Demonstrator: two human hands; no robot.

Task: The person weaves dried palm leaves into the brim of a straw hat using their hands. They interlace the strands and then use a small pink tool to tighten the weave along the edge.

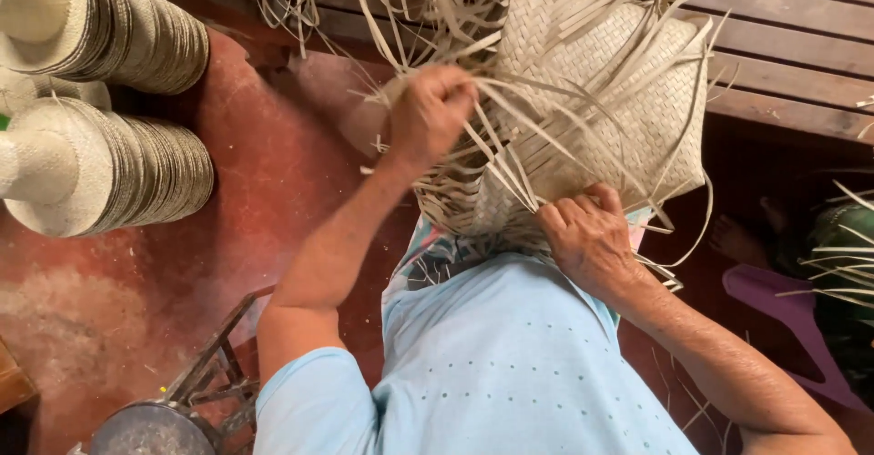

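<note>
Two hands work pale woven palm-strip piece [601, 100] on lap: left hand [432, 114] grip closed on loose strips [510, 159], right hand [587, 237] pinching lower edge. Body mostly woven; fringe ends unwoven.

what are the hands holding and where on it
Left hand grips loose straw strips of the half-woven mat; right hand pinches its lower woven edge.

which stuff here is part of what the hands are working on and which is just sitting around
In hand:
- half-woven straw piece
- loose straw strips sticking out of it
- left hand gripping strips
- right hand on the lower edge

Lying about:
- two stacks of woven hats
- wooden bench
- metal stand
- purple sandal
</note>
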